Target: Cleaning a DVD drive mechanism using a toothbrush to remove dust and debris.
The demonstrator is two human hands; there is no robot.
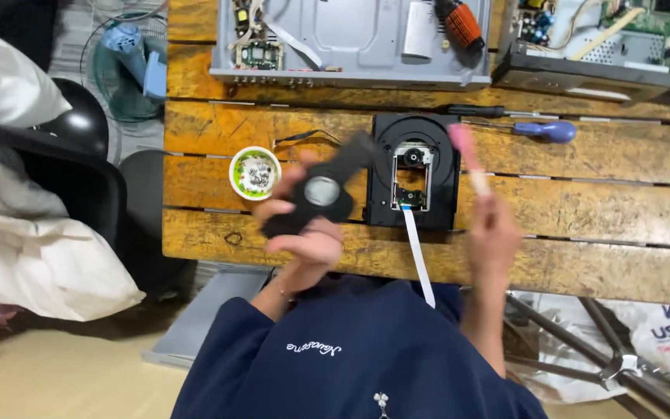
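Two hands are raised over the worn wooden slat bench (583, 209). A black plastic clamp bracket with a round silver hub (321, 189) is gripped in the left hand (304, 233), tilted so the hub faces up to the camera, probably for inspection. A pink-handled tool with a pale tip (468, 159) is clasped in the right hand (494, 233), tip at 12 o'clock; blurred. The black square disc drive mechanism (416, 171) lies just beyond, between the hands, its white ribbon cable (419, 260) trailing to 6 o'clock. At 9 o'clock a small green-rimmed cup of screws (255, 173) is kept within reach. A blue-handled screwdriver (540, 129) lies at 1 o'clock.
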